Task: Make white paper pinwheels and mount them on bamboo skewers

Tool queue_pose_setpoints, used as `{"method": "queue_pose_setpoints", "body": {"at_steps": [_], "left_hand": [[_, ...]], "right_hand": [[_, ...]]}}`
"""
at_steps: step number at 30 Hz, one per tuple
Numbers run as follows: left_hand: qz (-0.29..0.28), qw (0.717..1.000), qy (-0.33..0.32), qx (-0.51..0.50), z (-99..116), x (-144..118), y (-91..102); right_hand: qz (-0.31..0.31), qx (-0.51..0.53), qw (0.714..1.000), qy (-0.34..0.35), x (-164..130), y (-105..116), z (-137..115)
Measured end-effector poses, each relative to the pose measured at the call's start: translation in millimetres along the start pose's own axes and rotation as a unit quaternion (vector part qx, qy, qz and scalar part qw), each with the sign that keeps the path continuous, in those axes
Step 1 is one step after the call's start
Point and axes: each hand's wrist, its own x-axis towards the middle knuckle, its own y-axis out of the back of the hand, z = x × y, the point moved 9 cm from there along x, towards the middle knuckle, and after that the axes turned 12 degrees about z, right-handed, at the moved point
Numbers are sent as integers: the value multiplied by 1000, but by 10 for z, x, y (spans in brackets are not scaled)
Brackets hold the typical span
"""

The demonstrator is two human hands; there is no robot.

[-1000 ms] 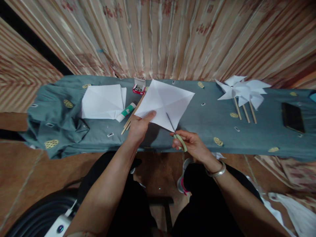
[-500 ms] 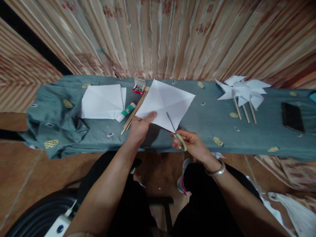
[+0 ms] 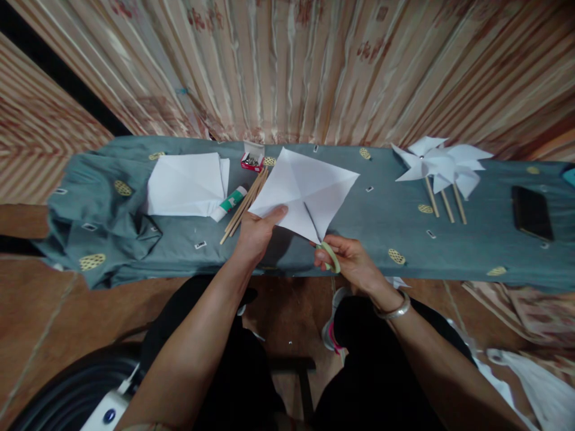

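My left hand (image 3: 257, 233) pinches the near left edge of a creased white paper square (image 3: 305, 188), held tilted above the cloth-covered table (image 3: 368, 221). My right hand (image 3: 348, 260) grips green-handled scissors (image 3: 321, 239). Their blades lie along a diagonal crease, running from the paper's near corner toward its middle. A silver bangle sits on my right wrist.
A stack of white paper squares (image 3: 186, 184), a glue stick (image 3: 230, 203), wooden sticks (image 3: 242, 206) and a small red box of pins (image 3: 252, 159) lie at the left. Finished white pinwheels (image 3: 442, 164) and a black phone (image 3: 532, 212) lie at the right. A striped curtain hangs behind.
The paper has shifted slightly to the right and down, and the scissors have advanced a little along the crease. Both hands stay in nearly the same place.
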Motion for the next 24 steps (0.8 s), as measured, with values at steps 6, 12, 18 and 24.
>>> {"method": "queue_pose_setpoints", "body": {"at_steps": [6,12,18,24], "left_hand": [[-10,1000,0,-8,31,-24,-23],[-9,1000,6,-6,19,-31,-26],[-3,1000,0,-6,38,21,13],[31,999,-12,-25,172,118,163]], "right_hand": [[0,-3,1000,6,3,-2,-26],[5,-10,1000,4,13,7,-6],[-49,4,999,-9,-40,-55,46],[-123,-50,990,-39,-146,196,39]]}}
